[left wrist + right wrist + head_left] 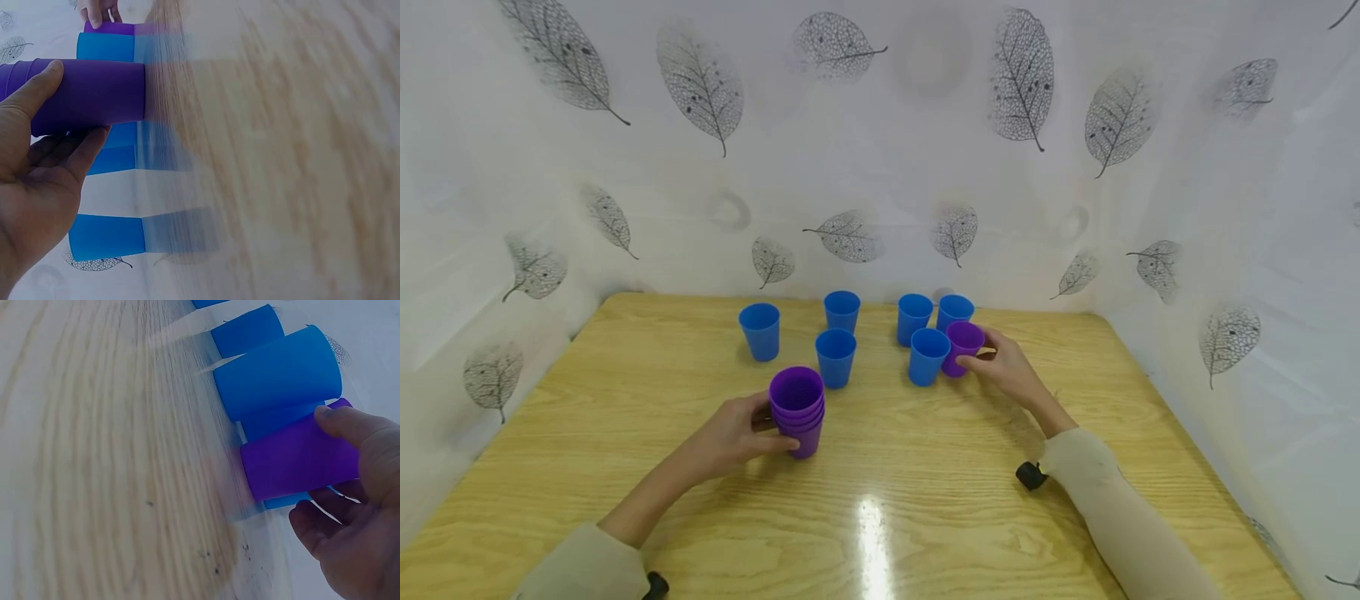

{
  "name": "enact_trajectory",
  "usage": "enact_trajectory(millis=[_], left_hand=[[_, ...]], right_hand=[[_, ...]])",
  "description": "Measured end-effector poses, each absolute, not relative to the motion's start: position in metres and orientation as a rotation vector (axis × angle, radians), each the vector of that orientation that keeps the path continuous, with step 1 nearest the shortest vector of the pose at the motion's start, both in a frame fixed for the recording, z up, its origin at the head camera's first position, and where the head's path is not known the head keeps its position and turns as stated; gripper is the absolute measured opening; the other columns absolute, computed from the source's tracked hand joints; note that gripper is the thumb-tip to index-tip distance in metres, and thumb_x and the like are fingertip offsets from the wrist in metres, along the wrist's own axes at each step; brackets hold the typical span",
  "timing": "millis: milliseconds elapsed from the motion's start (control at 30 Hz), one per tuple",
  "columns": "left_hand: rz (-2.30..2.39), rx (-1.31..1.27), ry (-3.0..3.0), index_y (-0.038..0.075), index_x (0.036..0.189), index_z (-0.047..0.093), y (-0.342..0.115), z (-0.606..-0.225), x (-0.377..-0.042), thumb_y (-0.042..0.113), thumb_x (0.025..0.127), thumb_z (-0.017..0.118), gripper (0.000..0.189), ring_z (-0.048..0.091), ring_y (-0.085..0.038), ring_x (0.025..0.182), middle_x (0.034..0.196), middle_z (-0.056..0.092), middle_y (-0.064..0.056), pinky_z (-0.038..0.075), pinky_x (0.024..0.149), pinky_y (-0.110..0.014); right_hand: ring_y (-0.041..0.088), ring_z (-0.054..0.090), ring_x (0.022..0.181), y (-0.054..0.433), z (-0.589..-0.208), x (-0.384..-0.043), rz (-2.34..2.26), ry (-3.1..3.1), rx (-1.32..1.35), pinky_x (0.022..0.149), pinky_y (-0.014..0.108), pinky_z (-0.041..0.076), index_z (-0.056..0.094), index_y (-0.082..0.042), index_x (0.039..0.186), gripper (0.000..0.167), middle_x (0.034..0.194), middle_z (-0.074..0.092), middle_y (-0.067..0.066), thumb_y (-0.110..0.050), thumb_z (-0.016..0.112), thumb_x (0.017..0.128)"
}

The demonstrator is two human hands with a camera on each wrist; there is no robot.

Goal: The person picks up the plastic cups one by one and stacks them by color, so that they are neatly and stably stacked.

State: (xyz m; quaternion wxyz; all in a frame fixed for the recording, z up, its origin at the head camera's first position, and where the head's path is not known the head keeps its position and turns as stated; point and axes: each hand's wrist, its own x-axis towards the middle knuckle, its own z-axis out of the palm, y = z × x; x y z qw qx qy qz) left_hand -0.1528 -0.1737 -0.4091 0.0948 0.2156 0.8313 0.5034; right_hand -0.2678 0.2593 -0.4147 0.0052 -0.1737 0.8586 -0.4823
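Note:
My left hand (730,442) holds a stack of nested purple cups (797,412) upright, thumb on the near side and fingers behind. In the left wrist view, that stack's bottom is at or close to the tabletop. Over on the right, my right hand (1011,371) grips a single purple cup (962,350) between thumb and fingers. This cup stands right beside a blue cup (928,358), with another blue cup (955,308) just behind it. Its base appears to meet the table in the right wrist view (300,456).
More blue cups stand upright toward the back: one at far left (760,333), a front one (836,358) just behind the purple stack, a back one (842,310), and one (914,318) right of centre. Leaf-patterned white curtain (850,158) encloses the wooden table (940,517).

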Motion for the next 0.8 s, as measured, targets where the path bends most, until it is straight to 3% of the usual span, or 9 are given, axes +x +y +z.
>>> enact_trajectory(millis=[167, 333, 533, 800], left_hand=[[1.502, 0.637, 2.460, -0.011, 0.140, 0.053, -0.174, -0.409, -0.153, 0.011, 0.090, 0.083, 0.063, 0.064, -0.040, 0.122, 0.130, 0.065, -0.024, 0.056, 0.102, -0.039], [1.501, 0.620, 2.456, -0.011, 0.141, 0.052, -0.173, -0.409, -0.153, 0.011, 0.089, 0.083, 0.064, 0.064, -0.040, 0.122, 0.131, 0.065, -0.025, 0.056, 0.101, -0.040], [1.497, 0.608, 2.452, -0.011, 0.141, 0.052, -0.172, -0.407, -0.152, 0.012, 0.089, 0.083, 0.064, 0.064, -0.041, 0.122, 0.131, 0.064, -0.025, 0.056, 0.102, -0.041], [1.497, 0.647, 2.454, -0.011, 0.140, 0.052, -0.173, -0.408, -0.153, 0.012, 0.090, 0.082, 0.063, 0.064, -0.040, 0.121, 0.130, 0.065, -0.025, 0.056, 0.101, -0.039]], right_hand=[[0.040, 0.059, 0.119, 0.248, -0.394, -0.254, -1.475, 2.693, -0.553, 0.093, 0.020, 0.054, 0.046, 0.013, 0.145, 0.056, 0.133, 0.060, 0.029, -0.004, 0.070, 0.098], [0.039, 0.059, 0.122, 0.256, -0.416, -0.270, -1.494, 2.702, -0.548, 0.097, 0.026, 0.055, 0.047, 0.010, 0.146, 0.057, 0.134, 0.061, 0.027, -0.009, 0.072, 0.098], [0.033, 0.059, 0.123, 0.264, -0.424, -0.271, -1.534, 2.707, -0.486, 0.097, 0.025, 0.054, 0.051, 0.003, 0.146, 0.059, 0.134, 0.063, 0.021, -0.020, 0.075, 0.097], [0.033, 0.061, 0.122, 0.277, -0.418, -0.264, -1.542, 2.747, -0.422, 0.097, 0.021, 0.053, 0.053, 0.003, 0.143, 0.059, 0.131, 0.064, 0.021, -0.024, 0.077, 0.096]])
